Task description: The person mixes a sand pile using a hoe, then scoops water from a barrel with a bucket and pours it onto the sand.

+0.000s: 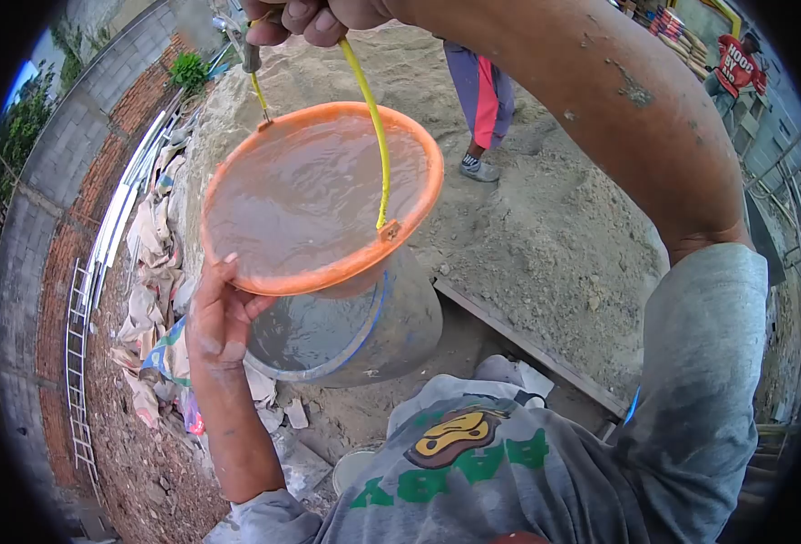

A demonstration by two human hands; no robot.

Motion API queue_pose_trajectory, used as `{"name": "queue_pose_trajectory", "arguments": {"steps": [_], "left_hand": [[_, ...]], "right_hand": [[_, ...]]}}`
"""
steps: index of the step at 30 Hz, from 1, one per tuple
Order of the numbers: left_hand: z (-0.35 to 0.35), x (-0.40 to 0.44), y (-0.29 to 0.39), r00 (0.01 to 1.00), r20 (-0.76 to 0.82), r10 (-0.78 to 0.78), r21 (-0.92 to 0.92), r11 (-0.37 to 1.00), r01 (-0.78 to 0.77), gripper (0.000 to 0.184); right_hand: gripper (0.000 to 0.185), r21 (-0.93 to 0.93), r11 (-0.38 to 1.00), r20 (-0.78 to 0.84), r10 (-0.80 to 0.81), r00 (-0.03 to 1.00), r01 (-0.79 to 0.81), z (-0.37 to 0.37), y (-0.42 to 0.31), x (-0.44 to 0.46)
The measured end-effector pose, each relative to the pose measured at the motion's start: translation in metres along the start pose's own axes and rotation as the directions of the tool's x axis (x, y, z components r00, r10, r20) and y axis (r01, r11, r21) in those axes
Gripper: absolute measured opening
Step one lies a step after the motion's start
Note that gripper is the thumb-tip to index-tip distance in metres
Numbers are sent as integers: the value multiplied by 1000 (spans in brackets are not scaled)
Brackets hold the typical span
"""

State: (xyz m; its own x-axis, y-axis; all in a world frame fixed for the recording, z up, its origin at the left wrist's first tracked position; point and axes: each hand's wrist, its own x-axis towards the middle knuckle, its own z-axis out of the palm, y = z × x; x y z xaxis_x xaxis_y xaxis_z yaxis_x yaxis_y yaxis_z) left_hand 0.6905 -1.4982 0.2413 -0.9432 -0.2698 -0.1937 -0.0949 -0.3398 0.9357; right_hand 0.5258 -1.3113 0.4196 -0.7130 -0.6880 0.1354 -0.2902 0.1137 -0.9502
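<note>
An orange bucket [328,111] full of murky grey water is held up, tilted toward me, above a large drum [410,313]. The drum has a blue-edged rim and also holds grey water. My right hand [314,16], at the top edge of the view, is closed around the bucket's yellow handle [375,122]. My left hand [221,317] grips the near-left rim, its thumb on top and its fingers partly hidden beneath. Beside my right hand is a metal piece with a grey grip [250,56]; its kind is unclear.
Behind the drum lies a sand heap [564,236], where a person's leg [482,100] stands. A wooden board [527,344] runs along its edge. Empty sacks [151,299], a ladder [78,381] and a block wall [47,245] are left. Another person [738,68] is far right.
</note>
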Motion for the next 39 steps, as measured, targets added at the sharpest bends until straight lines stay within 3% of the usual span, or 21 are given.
{"name": "queue_pose_trajectory", "arguments": {"steps": [1, 3, 5, 6, 10, 12, 13, 16, 17, 19, 22, 24, 27, 31, 34, 37, 39], "left_hand": [[12, 4, 2, 1000, 14, 4, 24, 1000, -5, 43], [34, 17, 1, 998, 66, -12, 88, 996, 6, 42], [86, 18, 0, 989, 142, -39, 135, 991, 19, 36], [105, 21, -6, 979, 189, -78, 138, 989, 52, 47], [186, 49, -68, 959, 231, -162, 176, 977, 122, 41], [220, 77, -112, 888, 356, -291, 162, 955, 248, 38], [234, 91, -137, 845, 406, -347, 167, 938, 305, 37], [306, 127, -215, 751, 466, -468, 188, 882, 433, 22], [333, 142, -246, 703, 499, -506, 210, 858, 469, 16], [389, 145, -296, 630, 415, -657, 271, 750, 604, 7], [435, 140, -357, 531, 437, -726, 358, 682, 638, 9], [455, 143, -383, 521, 398, -755, 410, 655, 635, 10], [483, 151, -405, 518, 399, -757, 490, 653, 577, 10], [520, 162, -399, 557, 460, -692, 525, 717, 458, 8], [553, 161, -377, 624, 511, -591, 520, 791, 323, 11], [576, 166, -370, 611, 565, -555, 561, 801, 209, 13], [591, 154, -366, 574, 559, -598, 635, 754, 167, 13]], "right_hand": [[20, -62, 997, -28, 51, 998, -52, -14, -8, -9], [17, 2, 995, -110, 100, 989, -100, -41, -26, -44], [13, -32, 996, -188, 76, 979, -83, -73, -18, -61], [14, -65, 991, -233, 96, 968, -114, -89, -9, -75], [19, -163, 956, -402, 160, 902, -243, -135, 41, -146], [20, -236, 935, -444, 140, 885, -266, -164, 77, -180], [23, -140, 905, -488, 290, 823, -402, -181, 94, -195], [25, -103, 800, -610, 418, 673, -591, -243, 190, -232], [24, -39, 777, -686, 437, 582, -629, -259, 217, -246], [23, -73, 763, -787, 352, 507, -642, -287, 296, -277], [21, 119, 708, -868, 414, 273, -696, -305, 382, -322], [23, 212, 667, -884, 442, 150, -715, -304, 413, -345], [24, 314, 733, -894, 442, 71, -604, -297, 443, -367], [25, 312, 822, -910, 402, 98, -476, -290, 459, -374], [27, 200, 963, -968, 223, 118, -179, -283, 474, -383], [34, -3, 941, -1000, -9, -17, -339, -254, 476, -396], [35, 222, 915, -973, 230, -14, -336, -235, 486, -401]]}}
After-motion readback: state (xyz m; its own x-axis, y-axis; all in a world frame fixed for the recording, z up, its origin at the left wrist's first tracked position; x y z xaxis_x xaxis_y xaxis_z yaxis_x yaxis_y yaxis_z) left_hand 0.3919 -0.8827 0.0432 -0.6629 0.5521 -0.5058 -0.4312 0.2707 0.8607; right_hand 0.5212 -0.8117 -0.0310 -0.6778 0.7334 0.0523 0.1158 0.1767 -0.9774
